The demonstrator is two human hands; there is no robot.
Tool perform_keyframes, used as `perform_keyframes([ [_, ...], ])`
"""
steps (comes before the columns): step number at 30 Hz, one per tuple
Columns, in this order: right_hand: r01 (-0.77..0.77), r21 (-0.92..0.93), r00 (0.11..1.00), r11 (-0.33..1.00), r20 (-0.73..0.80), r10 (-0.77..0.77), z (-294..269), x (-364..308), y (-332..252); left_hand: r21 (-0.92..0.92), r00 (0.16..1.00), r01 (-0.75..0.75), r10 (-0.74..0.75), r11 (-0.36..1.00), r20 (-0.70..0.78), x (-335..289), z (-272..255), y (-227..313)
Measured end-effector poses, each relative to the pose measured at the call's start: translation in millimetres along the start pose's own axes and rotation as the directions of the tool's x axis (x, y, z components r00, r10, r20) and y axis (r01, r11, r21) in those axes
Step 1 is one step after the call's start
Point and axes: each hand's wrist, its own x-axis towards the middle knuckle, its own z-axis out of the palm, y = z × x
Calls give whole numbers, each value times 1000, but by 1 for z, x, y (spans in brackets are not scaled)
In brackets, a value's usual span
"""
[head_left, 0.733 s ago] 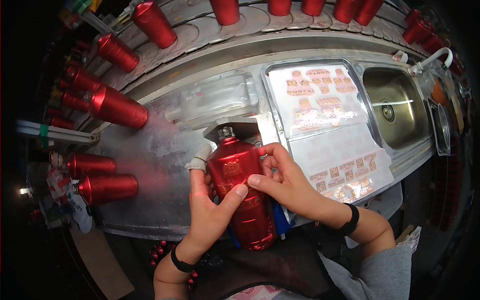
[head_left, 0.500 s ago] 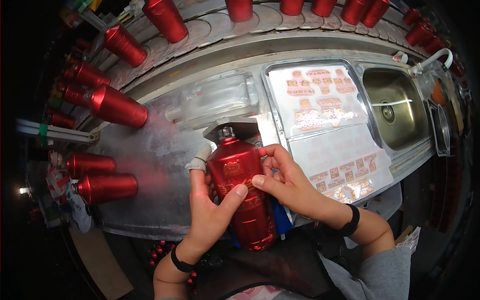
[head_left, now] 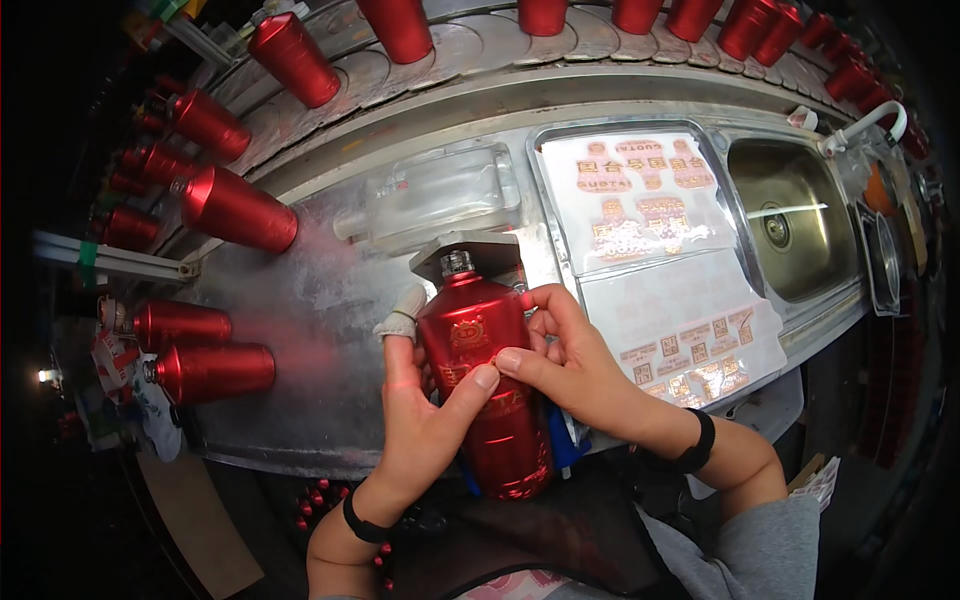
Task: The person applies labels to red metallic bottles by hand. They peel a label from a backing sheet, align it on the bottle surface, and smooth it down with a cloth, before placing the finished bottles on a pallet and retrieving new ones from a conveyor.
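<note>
A glossy red bottle (head_left: 490, 425) with a clear threaded neck lies tilted in front of me, its neck pointing away and resting by a grey metal block (head_left: 490, 247). My left hand (head_left: 425, 400) is closed around its left side, thumb pressed on gold lettering at the front; one fingertip wears a white cloth cover (head_left: 402, 312). From the right my right hand (head_left: 560, 355) grips the bottle, its thumb on the same lettering beside the left thumb. Both hands' other fingers are partly hidden behind the bottle. Something blue (head_left: 570, 447) shows under the bottle.
Right of the bottle, decal sheets (head_left: 655, 290) with gold and pink prints lie on a metal tray, beside a sink (head_left: 790, 215). A clear bottle-shaped piece (head_left: 440, 195) lies behind. More red bottles (head_left: 240, 210) stand or lie at left, and others ride the curved conveyor (head_left: 480, 50).
Red bottles on the conveyor have shifted to the right. My hands keep their grip on the bottle, with the thumbs moved only slightly.
</note>
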Motion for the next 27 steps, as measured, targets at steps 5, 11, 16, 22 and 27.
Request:
perform_keyframes([
  [5, 1, 48, 1000, 999, 18, -2, 0, 0, 2, -4, 1000, -8, 8, 1000, 0, -2, -1, 1],
  [11, 9, 165, 999, 986, 38, -16, -2, 0, 12, -22, 998, 37, -36, 999, 45, -3, -5, 6],
  [16, -94, 164, 995, 982, 40, 89, -4, -5, -4, -155, 998, 62, -57, 986, 41, -9, -7, 8],
  [22, -15, 144, 1000, 989, 14, 13, 3, -6, 3, -51, 999, 1, 1, 999, 33, -10, -4, 5],
  [27, 8, 150, 1000, 989, -17, -5, 6, -6, 8, 82, 996, -85, 85, 993, 0, -8, 2, 6],
])
